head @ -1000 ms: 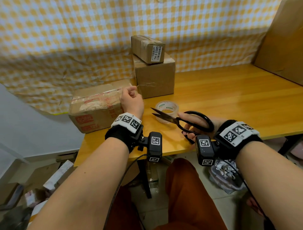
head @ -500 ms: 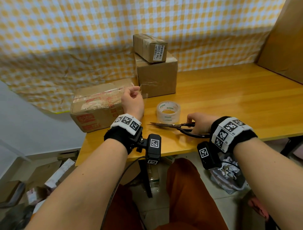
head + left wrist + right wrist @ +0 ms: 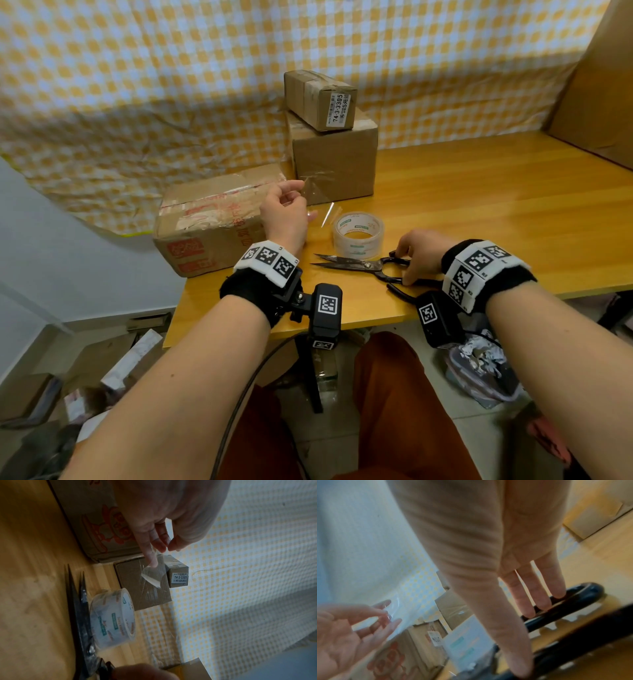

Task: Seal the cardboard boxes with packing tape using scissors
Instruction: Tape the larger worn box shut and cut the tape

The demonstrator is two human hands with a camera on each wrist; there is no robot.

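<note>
Scissors (image 3: pixel 363 265) flat beside tape roll (image 3: pixel 358 234)

the right half of the wooden table (image 3: pixel 496 205) lies bare as far as the big cardboard sheet (image 3: pixel 596 85) leaning at its far right corner. at left the way is crowded: the printed box (image 3: pixel 205 222) sits at the left edge, the stacked boxes (image 3: pixel 334 144) stand behind, and the tape roll (image 3: pixel 358 233) and scissors (image 3: pixel 359 265) lie side by side near the front, leaving narrow gaps between them.
</note>
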